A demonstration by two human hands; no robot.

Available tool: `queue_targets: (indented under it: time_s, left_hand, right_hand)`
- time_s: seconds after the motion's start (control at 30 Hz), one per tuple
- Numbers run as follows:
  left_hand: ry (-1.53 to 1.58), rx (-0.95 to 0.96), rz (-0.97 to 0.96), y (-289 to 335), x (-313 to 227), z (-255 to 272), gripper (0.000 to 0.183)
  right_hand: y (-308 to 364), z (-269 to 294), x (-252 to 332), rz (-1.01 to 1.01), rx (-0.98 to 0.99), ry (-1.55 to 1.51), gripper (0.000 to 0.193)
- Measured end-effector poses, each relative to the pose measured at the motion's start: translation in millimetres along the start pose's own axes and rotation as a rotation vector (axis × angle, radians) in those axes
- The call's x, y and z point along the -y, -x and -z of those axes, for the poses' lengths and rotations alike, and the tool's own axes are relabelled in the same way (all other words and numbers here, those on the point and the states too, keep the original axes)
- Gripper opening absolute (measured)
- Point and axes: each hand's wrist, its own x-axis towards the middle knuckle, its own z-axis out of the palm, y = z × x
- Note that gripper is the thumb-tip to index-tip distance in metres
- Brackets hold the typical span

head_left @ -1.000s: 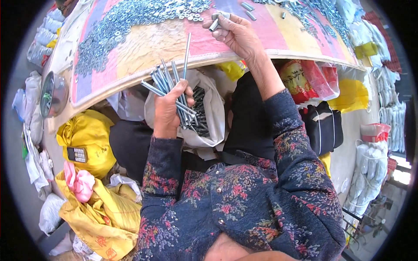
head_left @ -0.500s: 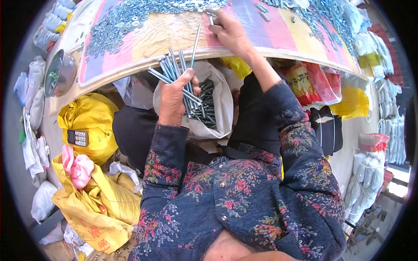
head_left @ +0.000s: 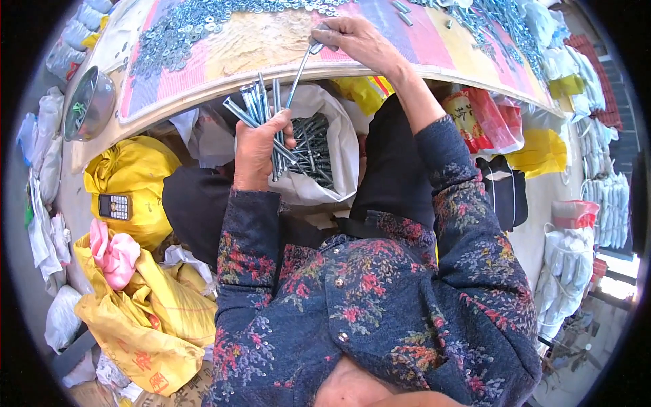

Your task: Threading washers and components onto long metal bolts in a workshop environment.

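Got my left hand (head_left: 261,152) wrapped in a fist around a bunch of metal rods (head_left: 256,102), most of them poking up and fanned out to the left, lower ends showing under my fingers. One long rod (head_left: 300,76) sticks out on its own, leaning up and to the right. My right hand (head_left: 356,41) is at the top of that one, thumb and fingers pinched together on a short metal sleeve (head_left: 316,48). Can't tell whether the sleeve is over the rod's tip or just touching it, since my fingers cover most of it.

The rods are just in front of the table edge, over the left part of an open white sack (head_left: 347,146) that sits between my knees with a load of dark metal bolts (head_left: 315,152) in it. My right hand is up over the striped cloth (head_left: 434,51) on the table (head_left: 95,144).

Up on the cloth there's a big spread of washers (head_left: 183,34) to the left, a few short tubes (head_left: 405,18) right of my right hand, and a pile of small metal parts (head_left: 505,34) further right. A metal bowl (head_left: 91,105) sits at the table's left end. Down on my left, a keypad phone (head_left: 115,207) lies on a yellow bag (head_left: 132,169), with a pink cloth (head_left: 115,258) on the yellow sack (head_left: 152,319) below it.
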Motion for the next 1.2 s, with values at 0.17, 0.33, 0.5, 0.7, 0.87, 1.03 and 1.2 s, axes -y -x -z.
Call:
queue_targets:
  time_s: [0.17, 0.33, 0.5, 0.7, 0.87, 1.03, 1.2]
  left_hand:
    - [0.014, -0.021, -0.028, 6.5, -2.6, 7.0, 0.008]
    - [0.017, -0.041, -0.016, 4.4, -4.9, 17.7, 0.009]
    - [0.035, -0.079, -0.068, 0.6, -16.0, 30.3, 0.009]
    - [0.129, -0.081, -0.069, 5.1, -5.3, 14.5, 0.011]
    - [0.062, -0.129, -0.122, 11.0, -16.1, 31.6, 0.011]
    - [0.244, -0.081, -0.013, 17.0, -18.2, 52.8, 0.019]
    - [0.264, 0.092, 0.084, 17.2, -40.9, 42.7, 0.016]
  right_hand:
    - [-13.4, -9.1, 23.9, -0.127, 0.002, 0.235, 0.037]
    - [-20.1, -26.0, 27.9, -0.061, -0.147, 0.464, 0.029]
    - [-39.6, -34.8, 75.0, -0.031, -0.085, 0.716, 0.027]
    - [-40.5, -20.5, 40.3, 0.106, 0.314, 0.136, 0.026]
    - [-23.0, -80.2, 43.8, -0.289, 0.333, -0.416, 0.029]
    - [25.7, -112.5, 83.6, -0.291, 0.361, -1.023, 0.022]
    - [12.6, -72.7, 100.1, -0.246, 0.429, -0.752, 0.024]
